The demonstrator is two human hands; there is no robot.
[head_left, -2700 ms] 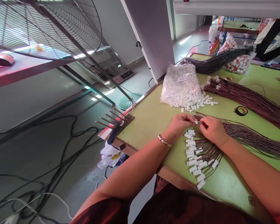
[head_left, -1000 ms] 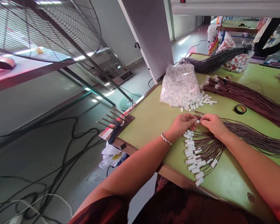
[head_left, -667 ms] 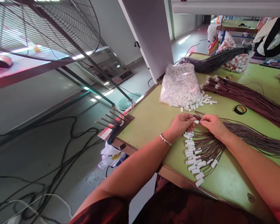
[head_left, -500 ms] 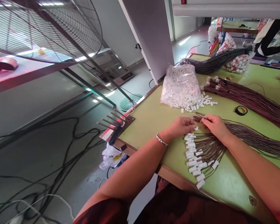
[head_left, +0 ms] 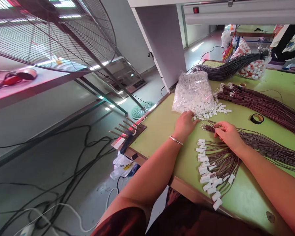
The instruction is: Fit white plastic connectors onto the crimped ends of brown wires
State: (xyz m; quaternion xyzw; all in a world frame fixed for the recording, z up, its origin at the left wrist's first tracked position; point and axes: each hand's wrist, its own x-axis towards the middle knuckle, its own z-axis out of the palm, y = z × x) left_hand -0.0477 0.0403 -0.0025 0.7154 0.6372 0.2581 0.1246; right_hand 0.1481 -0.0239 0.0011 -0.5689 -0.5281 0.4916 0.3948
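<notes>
My left hand (head_left: 186, 124) is at the near edge of a clear bag of white connectors (head_left: 193, 91), its fingertips by the loose white connectors (head_left: 207, 115); whether it pinches one is hidden. My right hand (head_left: 225, 132) is closed on brown wires at the tip end of a brown wire bundle (head_left: 258, 144). Below both hands, a row of white connectors fitted on brown wires (head_left: 203, 160) fans out along the green table (head_left: 157, 137).
A roll of black tape (head_left: 257, 118) lies right of my right hand. Dark red wire bundles (head_left: 263, 101), black wires (head_left: 223, 67) and a bag of red and white parts (head_left: 253, 68) are farther back. Pegs (head_left: 124, 127) stand at the left corner, beyond them a fan (head_left: 51, 36).
My left hand has moved up and away from the wire ends to the loose connectors by the bag. My right hand stays at the wires. The view has shifted slightly.
</notes>
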